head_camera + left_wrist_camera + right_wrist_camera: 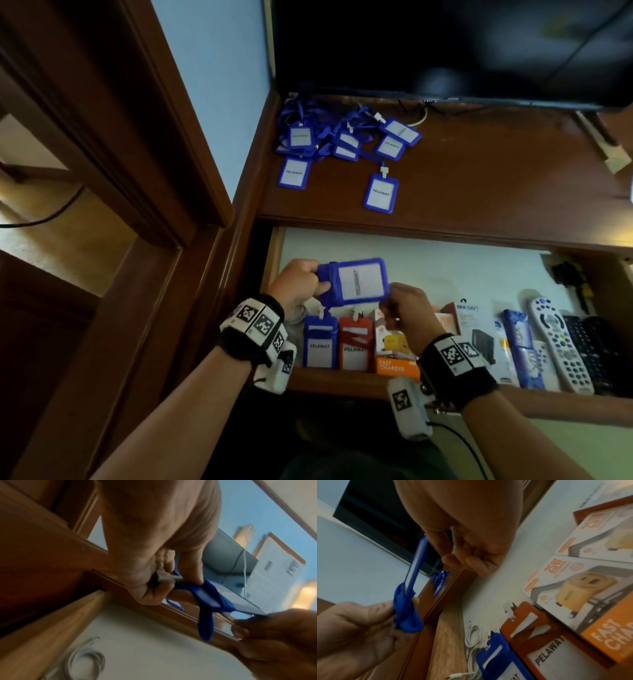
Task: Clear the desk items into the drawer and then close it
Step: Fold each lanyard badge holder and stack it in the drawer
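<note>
I hold one blue badge holder [356,286] over the open drawer [342,380]: my left hand [296,282] grips its strap end, my right hand [409,308] pinches the opposite corner. Two holders already lie inside the drawer. A pile of blue holders [339,144] waits on the bench [496,171]. The drawer is not yet closed.

The desk [479,178] is dark, polished wood with a soft sheen. The badge holders [380,193] at its 10 o'clock corner look like smooth blue plastic with white paper inserts and cloth straps [308,106]. The drawer [342,380] has paler matt wood walls and a white lining. Inside, the charger boxes [397,356] are glossy cardboard, and the remote [558,346] is grey plastic.
</note>
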`<act>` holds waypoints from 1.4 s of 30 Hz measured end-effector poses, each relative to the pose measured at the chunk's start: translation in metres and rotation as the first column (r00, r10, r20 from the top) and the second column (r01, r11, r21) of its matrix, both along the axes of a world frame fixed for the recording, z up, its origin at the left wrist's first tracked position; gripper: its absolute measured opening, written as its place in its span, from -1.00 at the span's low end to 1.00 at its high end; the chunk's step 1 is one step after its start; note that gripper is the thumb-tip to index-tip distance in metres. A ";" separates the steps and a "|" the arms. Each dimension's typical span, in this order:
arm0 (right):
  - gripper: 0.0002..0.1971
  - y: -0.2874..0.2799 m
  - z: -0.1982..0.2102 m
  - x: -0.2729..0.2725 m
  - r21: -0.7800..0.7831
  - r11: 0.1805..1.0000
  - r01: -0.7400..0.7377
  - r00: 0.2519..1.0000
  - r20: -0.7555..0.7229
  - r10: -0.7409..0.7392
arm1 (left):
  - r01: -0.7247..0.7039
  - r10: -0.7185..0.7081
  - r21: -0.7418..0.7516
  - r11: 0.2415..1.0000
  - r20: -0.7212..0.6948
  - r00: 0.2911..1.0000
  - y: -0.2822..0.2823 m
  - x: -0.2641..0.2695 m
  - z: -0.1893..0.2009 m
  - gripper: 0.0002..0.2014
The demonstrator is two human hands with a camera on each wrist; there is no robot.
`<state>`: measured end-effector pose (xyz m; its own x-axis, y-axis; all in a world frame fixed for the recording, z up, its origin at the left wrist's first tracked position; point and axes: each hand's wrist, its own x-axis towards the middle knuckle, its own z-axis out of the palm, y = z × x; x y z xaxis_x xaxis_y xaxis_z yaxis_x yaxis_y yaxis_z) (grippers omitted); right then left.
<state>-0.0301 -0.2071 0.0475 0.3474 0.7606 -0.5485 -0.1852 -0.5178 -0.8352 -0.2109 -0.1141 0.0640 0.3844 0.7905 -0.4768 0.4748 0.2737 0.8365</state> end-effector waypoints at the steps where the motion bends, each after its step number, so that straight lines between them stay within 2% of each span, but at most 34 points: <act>1: -0.78 0.000 -0.002 0.005 -0.003 0.999 0.035 0.999 0.006 -0.035 | 0.137 -0.128 0.064 0.989 -0.126 0.984 0.006 0.000 -0.001 -0.90; 2: -0.79 0.001 -0.004 0.012 -0.006 0.998 0.064 0.998 0.017 -0.064 | 0.292 -0.260 0.095 0.952 -0.257 0.931 0.011 0.001 -0.002 -0.93; 5: -0.81 0.014 -0.004 0.032 -0.030 0.993 0.115 0.990 0.082 -0.113 | 0.639 -0.521 0.047 0.768 -0.534 0.666 0.015 0.011 0.002 -0.93; 8: -0.82 0.041 0.000 0.047 -0.044 0.993 0.108 0.984 0.146 -0.100 | 0.816 -0.610 -0.046 0.576 -0.689 0.391 0.007 0.026 0.001 -0.88; 10: -0.83 0.066 0.004 0.054 -0.042 0.996 0.076 0.975 0.212 -0.065 | 0.875 -0.622 -0.110 0.471 -0.745 0.241 -0.001 0.036 -0.003 -0.86; 12: -0.88 0.093 0.009 0.058 0.002 1.000 0.028 0.954 0.298 -0.027 | 0.909 -0.610 -0.153 0.387 -0.782 0.128 -0.007 0.043 -0.009 -0.88; 14: -0.90 0.120 0.011 0.061 0.027 0.999 -0.046 0.906 0.423 0.030 | 0.932 -0.599 -0.159 0.325 -0.798 0.073 -0.011 0.049 -0.014 -0.87; 16: -0.71 0.143 0.010 0.065 0.001 0.994 -0.109 0.832 0.547 0.090 | 0.941 -0.603 -0.179 0.288 -0.797 0.033 -0.014 0.055 -0.019 -0.87; 18: -0.55 0.161 0.008 0.066 0.010 0.982 -0.189 0.752 0.645 0.138 | 0.933 -0.604 -0.188 0.306 -0.796 0.038 -0.013 0.062 -0.025 -0.87; 21: -0.32 0.181 0.009 0.063 -0.007 0.946 -0.324 0.634 0.741 0.223 | 0.913 -0.617 -0.181 0.366 -0.781 0.093 -0.009 0.068 -0.036 -0.83; 24: -0.06 0.189 -0.001 0.069 -0.242 0.847 -0.473 0.480 0.736 0.478 | 0.885 -0.625 -0.177 0.431 -0.766 0.152 -0.004 0.069 -0.048 -0.71; 26: 0.08 0.184 -0.013 0.075 -0.390 0.758 -0.522 0.377 0.692 0.615 | 0.857 -0.632 -0.189 0.479 -0.752 0.187 -0.001 0.067 -0.056 -0.79; 27: 0.10 0.179 -0.020 0.077 -0.428 0.729 -0.533 0.309 0.704 0.639 | 0.845 -0.632 -0.187 0.502 -0.745 0.211 0.000 0.065 -0.059 -0.82; 29: 0.03 0.167 -0.033 0.079 -0.437 0.732 -0.523 0.173 0.786 0.594 | 0.825 -0.626 -0.162 0.541 -0.733 0.267 0.002 0.060 -0.065 -0.82; 31: -0.16 0.157 -0.039 0.078 -0.375 0.785 -0.493 0.115 0.866 0.486 | 0.785 -0.606 -0.125 0.606 -0.713 0.354 0.002 0.055 -0.071 -0.74; 34: -0.41 0.149 -0.039 0.077 -0.277 0.860 -0.428 0.101 0.931 0.350 | 0.697 -0.559 -0.114 0.707 -0.695 0.453 0.003 0.049 -0.077 -0.63; 37: -0.55 0.137 -0.039 0.078 -0.190 0.892 -0.410 0.167 0.946 0.278 | 0.650 -0.526 -0.093 0.754 -0.679 0.513 0.001 0.044 -0.083 -0.57; 39: -0.63 0.125 -0.039 0.079 -0.093 0.912 -0.400 0.258 0.943 0.210 | 0.633 -0.503 -0.077 0.770 -0.684 0.529 -0.002 0.040 -0.087 -0.56; 42: -0.70 0.104 -0.034 0.079 0.109 0.940 -0.322 0.468 0.882 0.058 | 0.594 -0.458 -0.048 0.803 -0.688 0.563 -0.004 0.035 -0.092 -0.55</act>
